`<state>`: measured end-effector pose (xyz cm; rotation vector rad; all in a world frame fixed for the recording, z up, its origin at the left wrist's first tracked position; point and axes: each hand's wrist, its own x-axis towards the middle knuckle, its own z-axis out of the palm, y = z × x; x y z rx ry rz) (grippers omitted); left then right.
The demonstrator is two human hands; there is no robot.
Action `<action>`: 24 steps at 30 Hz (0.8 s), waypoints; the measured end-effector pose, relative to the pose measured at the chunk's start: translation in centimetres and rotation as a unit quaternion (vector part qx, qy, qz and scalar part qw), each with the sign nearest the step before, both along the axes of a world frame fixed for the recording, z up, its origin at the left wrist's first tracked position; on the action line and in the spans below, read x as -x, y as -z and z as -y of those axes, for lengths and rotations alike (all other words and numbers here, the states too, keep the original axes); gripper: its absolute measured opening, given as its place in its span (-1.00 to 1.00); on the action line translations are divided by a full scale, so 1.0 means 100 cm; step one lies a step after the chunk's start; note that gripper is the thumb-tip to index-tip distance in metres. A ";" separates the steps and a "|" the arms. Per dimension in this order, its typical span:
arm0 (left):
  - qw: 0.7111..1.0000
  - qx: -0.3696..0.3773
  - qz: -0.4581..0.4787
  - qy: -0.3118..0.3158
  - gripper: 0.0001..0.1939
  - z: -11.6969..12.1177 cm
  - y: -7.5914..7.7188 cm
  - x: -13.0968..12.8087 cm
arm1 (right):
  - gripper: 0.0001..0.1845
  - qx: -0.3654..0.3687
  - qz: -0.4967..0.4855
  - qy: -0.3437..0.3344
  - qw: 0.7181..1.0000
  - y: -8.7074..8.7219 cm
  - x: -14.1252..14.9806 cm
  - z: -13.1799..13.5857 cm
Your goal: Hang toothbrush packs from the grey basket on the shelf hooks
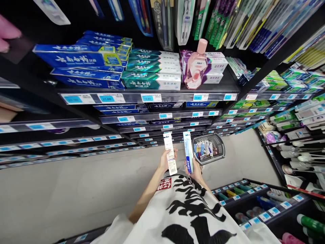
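My left hand [167, 158] grips a toothbrush package [169, 154], its white printed back with a barcode turned up toward me. In my right hand [195, 171] is another toothbrush package [188, 150], light blue at the top and dark blue at the lower end. Both packs are held upright side by side in front of my body, a small gap between them. Just right of my right hand, a dark grey shopping basket [223, 154] holds several packaged items, too small to name exactly.
Ahead is a shelf [188, 96] with blue toothpaste boxes [81, 59], green toothpaste boxes [152, 79] and a pink mouthwash bottle [196, 67]. Toothbrush packs [186, 20] hang above it. More shelving stands at right and behind me. Grey floor [88, 183] stretches left.
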<state>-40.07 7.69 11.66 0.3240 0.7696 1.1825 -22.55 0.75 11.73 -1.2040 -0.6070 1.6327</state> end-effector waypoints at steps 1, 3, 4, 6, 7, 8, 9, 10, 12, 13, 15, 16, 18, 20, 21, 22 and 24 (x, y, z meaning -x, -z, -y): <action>1.000 0.000 0.000 0.002 -0.44 0.000 0.000 -0.001 | -0.35 0.003 -0.011 0.006 1.000 0.000 -0.001 0.000; 1.000 0.000 0.004 0.006 -0.44 -0.001 0.000 -0.003 | -0.38 0.006 -0.027 0.018 0.999 0.000 -0.003 0.001; 1.000 0.001 0.008 0.008 -0.46 -0.001 -0.001 -0.003 | -0.39 0.007 -0.031 0.024 0.999 -0.001 -0.003 0.001; 1.000 0.005 0.018 0.013 -0.50 -0.001 -0.001 -0.005 | -0.42 0.007 -0.034 0.037 0.999 -0.003 -0.004 0.001; 1.000 0.008 0.024 0.015 -0.51 -0.002 -0.002 -0.005 | -0.43 0.006 -0.035 0.044 0.998 -0.004 -0.003 0.001; 0.999 0.009 0.029 0.016 -0.51 -0.002 -0.002 -0.005 | -0.43 0.004 -0.037 0.052 0.998 -0.005 -0.003 0.001; 0.999 0.009 0.034 0.017 -0.50 -0.002 -0.003 -0.005 | -0.44 0.002 -0.038 0.059 0.998 -0.006 -0.002 0.002; 0.999 0.009 0.038 0.017 -0.47 -0.002 -0.003 -0.004 | -0.44 0.001 -0.040 0.063 0.997 -0.007 -0.002 0.002; 0.999 0.009 0.044 0.015 -0.40 -0.003 -0.004 -0.004 | -0.46 0.001 -0.043 0.066 0.997 -0.009 0.000 0.002; 0.999 0.010 0.047 0.015 -0.38 -0.003 -0.004 -0.004 | -0.47 0.002 -0.045 0.066 0.997 -0.009 0.000 0.002; 0.999 0.013 0.045 0.017 -0.38 -0.003 -0.004 -0.004 | -0.49 0.004 -0.050 0.067 0.997 -0.009 0.001 0.002; 0.999 0.015 0.033 0.017 -0.40 -0.003 -0.004 -0.004 | -0.49 0.004 -0.053 0.067 0.996 -0.008 0.001 0.001; 1.000 0.021 -0.008 0.010 -0.48 -0.002 -0.003 -0.006 | -0.46 0.005 -0.061 0.064 0.996 -0.006 0.000 0.000; 0.998 0.028 -0.051 -0.002 -0.55 -0.002 -0.002 -0.007 | -0.43 0.006 -0.070 0.061 0.996 -0.005 0.000 -0.002; 0.997 0.033 -0.069 -0.005 -0.54 -0.003 -0.001 -0.007 | -0.42 0.007 -0.073 0.060 0.995 -0.004 -0.001 -0.003; 0.995 0.040 -0.086 -0.005 -0.53 -0.003 -0.001 -0.008 | -0.42 0.008 -0.076 0.059 0.995 -0.004 -0.001 -0.005; 0.992 0.051 -0.116 0.005 -0.50 -0.005 -0.001 -0.009 | -0.41 0.008 -0.077 0.060 0.995 -0.002 -0.001 -0.007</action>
